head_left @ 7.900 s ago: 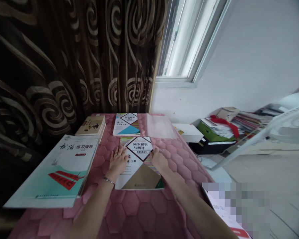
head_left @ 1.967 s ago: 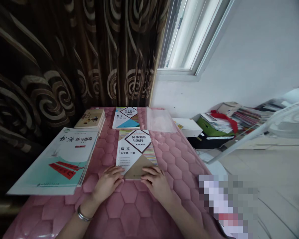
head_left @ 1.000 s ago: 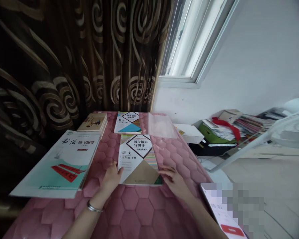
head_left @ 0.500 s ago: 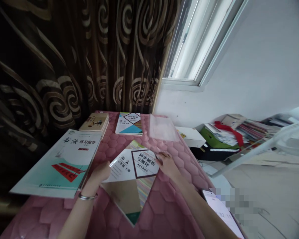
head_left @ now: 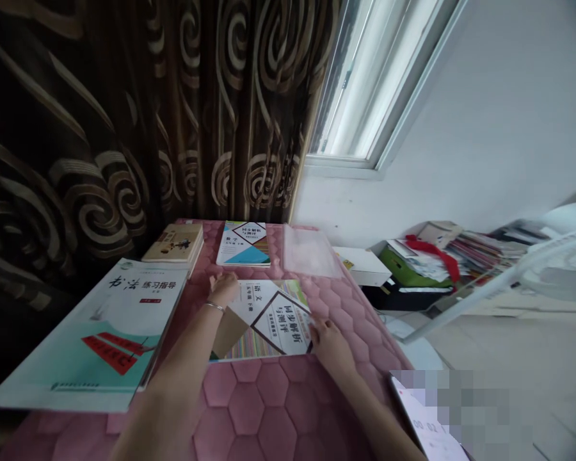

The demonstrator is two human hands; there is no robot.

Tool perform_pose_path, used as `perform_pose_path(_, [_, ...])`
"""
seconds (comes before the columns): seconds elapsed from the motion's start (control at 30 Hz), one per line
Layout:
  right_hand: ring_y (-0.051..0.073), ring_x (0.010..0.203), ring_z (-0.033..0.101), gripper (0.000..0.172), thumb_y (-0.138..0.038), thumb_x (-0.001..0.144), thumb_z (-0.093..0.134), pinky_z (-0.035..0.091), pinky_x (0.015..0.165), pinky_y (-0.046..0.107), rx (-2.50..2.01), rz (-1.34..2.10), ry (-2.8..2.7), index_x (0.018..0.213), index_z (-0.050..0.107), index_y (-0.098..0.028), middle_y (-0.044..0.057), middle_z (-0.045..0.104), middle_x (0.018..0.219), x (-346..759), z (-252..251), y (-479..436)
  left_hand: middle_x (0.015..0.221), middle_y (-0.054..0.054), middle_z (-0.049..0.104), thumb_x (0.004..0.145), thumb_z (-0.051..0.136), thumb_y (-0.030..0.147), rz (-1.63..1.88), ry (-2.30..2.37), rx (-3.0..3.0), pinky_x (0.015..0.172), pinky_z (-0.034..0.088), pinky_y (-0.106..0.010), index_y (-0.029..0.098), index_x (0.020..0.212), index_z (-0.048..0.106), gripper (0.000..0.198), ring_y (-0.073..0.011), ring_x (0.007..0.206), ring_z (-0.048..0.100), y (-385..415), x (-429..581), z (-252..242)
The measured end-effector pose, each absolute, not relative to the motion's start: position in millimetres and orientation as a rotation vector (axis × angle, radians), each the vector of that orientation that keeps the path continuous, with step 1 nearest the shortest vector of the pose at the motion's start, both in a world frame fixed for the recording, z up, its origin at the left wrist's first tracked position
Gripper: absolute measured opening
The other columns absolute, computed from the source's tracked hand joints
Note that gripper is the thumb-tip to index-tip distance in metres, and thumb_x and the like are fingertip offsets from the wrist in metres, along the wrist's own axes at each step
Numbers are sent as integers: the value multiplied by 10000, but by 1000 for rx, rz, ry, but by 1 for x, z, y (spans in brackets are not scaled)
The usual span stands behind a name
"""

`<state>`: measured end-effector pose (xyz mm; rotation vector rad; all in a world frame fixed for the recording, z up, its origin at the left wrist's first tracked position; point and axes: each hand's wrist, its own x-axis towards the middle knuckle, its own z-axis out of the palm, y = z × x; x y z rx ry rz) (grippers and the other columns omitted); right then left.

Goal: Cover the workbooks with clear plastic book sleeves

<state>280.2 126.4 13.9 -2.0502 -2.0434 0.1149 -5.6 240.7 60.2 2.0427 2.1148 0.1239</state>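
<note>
A workbook (head_left: pixel 276 323) with a white, brown and striped cover lies sideways over the pink table covering, its text turned toward the right. My left hand (head_left: pixel 224 289), with a silver bangle at the wrist, grips its far left corner. At the opposite short edge, my right hand (head_left: pixel 330 344) holds the book with bent fingers on the cover. Left of my forearm rests a pile topped by a large calligraphy practice book (head_left: pixel 120 326). Just beyond the held workbook is a smaller-looking maths workbook (head_left: pixel 244 244) with a blue and brown cover.
Tan books (head_left: pixel 173 243) are stacked at the back left by the dark curtain (head_left: pixel 196 128). A clear plastic sleeve (head_left: pixel 310 251) lies at the back right. A phone (head_left: pixel 425 416) sits at the right edge. Beyond stand a white fan (head_left: pixel 480 294) and a green box (head_left: pixel 403 270) of papers.
Both hands have turned the workbook counterclockwise, from slanted to lying sideways. My left hand has moved away from me to its far corner; the view has shifted slightly.
</note>
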Motion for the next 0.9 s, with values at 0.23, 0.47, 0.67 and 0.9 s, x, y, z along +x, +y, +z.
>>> perform_pose_path(0.23, [213,896,659,409,-256,979,361,476,768,291,-2016,167,-1957,1295,608,-176,115,681,1054,277,14,124,1175,-210,645,772,534,118,267,2224,2052,1058,251,-523,87,1048,662,305,-330,1234,478,270,10,45])
perform_pose_path(0.47, [222,871,677,427,-291,984,361,492,731,297,-2045,131,-1976,1318,601,-178,123,701,1049,275,16,125,1410,-269,445,887,441,253,485,2573,1820,1032,305,-592,79,1300,524,456,-388,1270,426,249,12,37])
perform_pose_path(0.67, [196,830,686,404,-306,986,373,480,672,263,-2056,100,-1995,1300,612,-220,97,705,1044,278,12,126,1438,-177,457,898,451,230,588,2486,1977,986,429,-510,173,1197,633,355,-348,1255,466,168,-3,25])
perform_pose_path(0.9, [210,858,676,401,-304,968,392,497,677,267,-1948,106,-1983,1278,627,-206,115,686,1029,286,1,128,1339,-84,585,905,474,229,828,2028,2213,1035,469,-427,249,1187,675,347,-252,1204,561,81,-61,-1])
